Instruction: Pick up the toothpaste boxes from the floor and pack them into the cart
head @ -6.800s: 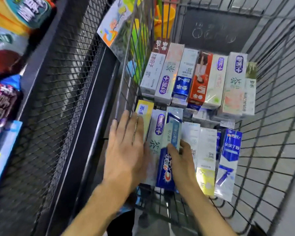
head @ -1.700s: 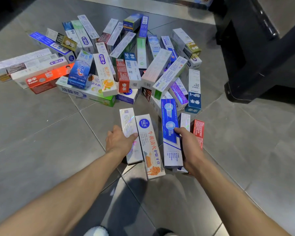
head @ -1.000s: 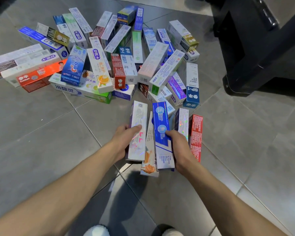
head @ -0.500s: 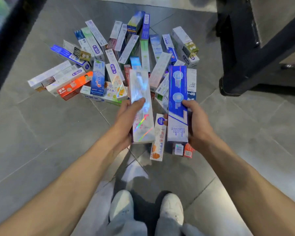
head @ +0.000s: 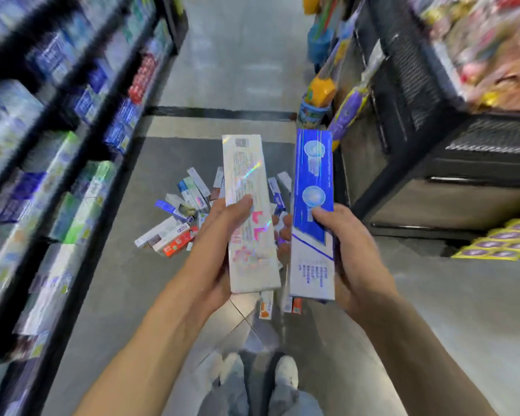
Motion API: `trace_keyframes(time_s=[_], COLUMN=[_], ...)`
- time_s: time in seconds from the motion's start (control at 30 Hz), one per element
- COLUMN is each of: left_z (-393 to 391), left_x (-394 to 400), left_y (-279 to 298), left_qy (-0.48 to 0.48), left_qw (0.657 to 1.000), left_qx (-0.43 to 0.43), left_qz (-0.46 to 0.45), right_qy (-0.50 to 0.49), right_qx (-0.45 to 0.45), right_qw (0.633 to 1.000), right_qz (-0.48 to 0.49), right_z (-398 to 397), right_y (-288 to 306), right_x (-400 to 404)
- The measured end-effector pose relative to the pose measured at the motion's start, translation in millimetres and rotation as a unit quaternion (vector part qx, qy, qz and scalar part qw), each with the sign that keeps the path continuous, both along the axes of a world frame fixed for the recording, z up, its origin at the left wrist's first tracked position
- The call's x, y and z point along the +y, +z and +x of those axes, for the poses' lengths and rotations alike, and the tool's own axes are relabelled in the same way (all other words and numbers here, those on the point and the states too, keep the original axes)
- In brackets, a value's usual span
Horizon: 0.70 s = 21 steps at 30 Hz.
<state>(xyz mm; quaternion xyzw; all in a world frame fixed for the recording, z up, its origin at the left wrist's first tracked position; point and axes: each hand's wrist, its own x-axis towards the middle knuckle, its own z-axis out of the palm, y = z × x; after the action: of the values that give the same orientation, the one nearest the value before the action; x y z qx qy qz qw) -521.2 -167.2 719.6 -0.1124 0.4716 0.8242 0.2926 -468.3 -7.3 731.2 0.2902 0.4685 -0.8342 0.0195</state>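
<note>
Aisle shot, pretty motion-blurred at the edges. On the far left a shelf rack [head: 57, 163] stood packed with boxed toothpaste, too smeared to read any brands. On the grey tiled floor [head: 117, 280] in the middle sat the pile of toothpaste boxes [head: 177, 223], loose and scattered, pointing every which way, so I'd say plenty was left to collect.

The left hand [head: 219, 253] had its grip wrapped around a silvery holographic box [head: 251, 217], thumb pressed across the front face, fingers curled behind. It was held upright, long and flat, corners looking crisp, with a rainbow sheen on it. Under it poked the end of an orange-and-white box [head: 266, 307], so it looked like more than one was in that hand.

Just beside it, the right hand [head: 351, 253] pinched a blue-and-white box [head: 312, 211] the same way, thumb on the front. That box had two round graphics up top and small print on its white lower part. A red box end [head: 297, 309] peeked out below.

Far right was a black mesh display rack [head: 418, 94]. The cart wasn't in view, so this load was picked up but not yet packed.
</note>
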Motion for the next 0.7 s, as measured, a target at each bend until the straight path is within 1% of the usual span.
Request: trace_keyframes(time_s=[0.07,0.13,0.2,0.3,0.4,0.53,0.63,0.7], left_z=[14,26,36,50,64,78,81,79], left_x=[4,9,16,35,57,88,109,122], left_y=[51,90,124,157,180,194,199,204], left_qy=[-0.026,-0.044,-0.050,-0.046,-0.076,-0.154,-0.223,-0.279], left_qw=[1.000,0.999,0.998,0.998,0.996,0.986,0.971,0.955], left_qx=[-0.005,0.012,0.035,0.047,0.053,0.066,0.077,0.095], left_qz=[0.004,-0.013,-0.023,-0.017,-0.010,0.013,0.032,0.034], right_qy=[0.004,0.001,-0.007,-0.035,-0.086,-0.149,-0.223,-0.279], right_qx=[0.014,0.022,0.017,0.026,0.056,0.080,0.095,0.094], right_qw=[1.000,1.000,1.000,0.999,0.995,0.985,0.969,0.953], right_qz=[0.000,0.001,0.001,0.017,0.016,0.021,0.043,0.064], right_z=[16,31,46,72,96,129,153,166], right_y=[49,89,121,151,172,191,203,209], right_x=[6,15,27,42,55,68,70,65])
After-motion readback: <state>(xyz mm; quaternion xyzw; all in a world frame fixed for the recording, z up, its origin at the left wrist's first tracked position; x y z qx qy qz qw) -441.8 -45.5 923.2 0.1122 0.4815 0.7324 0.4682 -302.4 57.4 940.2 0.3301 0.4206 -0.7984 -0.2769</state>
